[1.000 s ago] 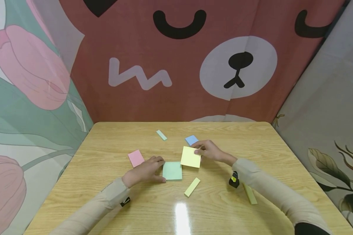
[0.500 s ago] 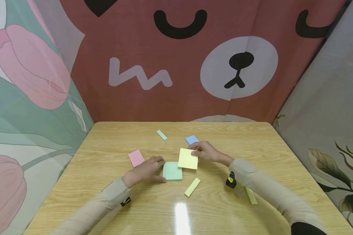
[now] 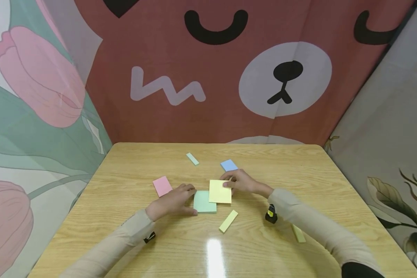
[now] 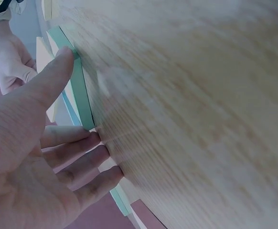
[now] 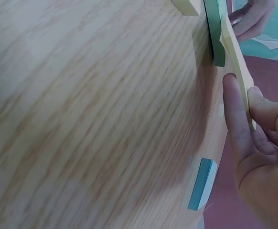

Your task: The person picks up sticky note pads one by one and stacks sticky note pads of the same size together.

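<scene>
My right hand (image 3: 244, 182) pinches a yellow sticky note pad (image 3: 219, 193) by its right edge, thumb on one face and fingers on the other. Seen from the right wrist, the yellow pad (image 5: 238, 62) tilts up off the table, its far edge over the green pad. That square green sticky note pad (image 3: 202, 206) lies flat mid-table, its upper right corner covered by the yellow one. At its left side rests my left hand (image 3: 172, 202). In the left wrist view the thumb touches one corner of the green pad (image 4: 84, 100), and the fairly straight fingers reach its other corner.
A pink pad (image 3: 162, 186) lies beyond my left hand, a blue pad (image 3: 228, 165) beyond my right. A narrow mint pad (image 3: 192, 158) is farther back. One narrow yellow pad (image 3: 228, 221) lies in front; another (image 3: 298, 234) is partly under my right forearm.
My right hand has brought the yellow pad left and nearer to me, so that it now overlaps more of the green pad. The left hand has stayed in place.
</scene>
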A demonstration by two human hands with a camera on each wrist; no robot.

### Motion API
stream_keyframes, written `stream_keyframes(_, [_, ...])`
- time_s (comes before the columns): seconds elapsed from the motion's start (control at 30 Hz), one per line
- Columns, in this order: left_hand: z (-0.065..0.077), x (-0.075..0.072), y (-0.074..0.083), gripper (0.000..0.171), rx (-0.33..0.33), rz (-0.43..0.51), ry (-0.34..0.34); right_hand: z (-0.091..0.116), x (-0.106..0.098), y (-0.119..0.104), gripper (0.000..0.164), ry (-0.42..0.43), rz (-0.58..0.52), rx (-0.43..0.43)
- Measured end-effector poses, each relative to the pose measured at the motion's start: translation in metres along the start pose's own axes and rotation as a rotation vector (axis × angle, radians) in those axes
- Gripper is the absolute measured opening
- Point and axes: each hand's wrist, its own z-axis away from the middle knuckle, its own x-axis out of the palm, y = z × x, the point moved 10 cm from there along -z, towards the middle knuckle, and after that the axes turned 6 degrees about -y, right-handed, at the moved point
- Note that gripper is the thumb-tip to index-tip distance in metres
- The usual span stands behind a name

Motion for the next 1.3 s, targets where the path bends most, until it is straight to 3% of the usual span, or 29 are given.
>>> stream_keyframes(0.2, [-0.001, 0.000, 0.000, 0.074, -0.004, -0.004, -0.004, -0.007, 0.004, 0.024, 0.025, -0.009, -0.007, 0.044])
stream_keyframes(0.4, [-0.001, 0.001, 0.000, 0.074, -0.001, -0.004, -0.005, -0.008, 0.010, 0.030, 0.027, -0.034, -0.042, 0.056])
stream_keyframes(0.93, [-0.001, 0.004, -0.003, 0.076, -0.009, -0.015, -0.001, -0.008, 0.026, 0.024, 0.024, -0.109, -0.012, 0.045])
stream_keyframes(1.3, [0.003, 0.009, -0.002, 0.083, 0.019, -0.080, -0.019, -0.010, 0.032, 0.023, 0.024, -0.152, 0.005, 0.032])
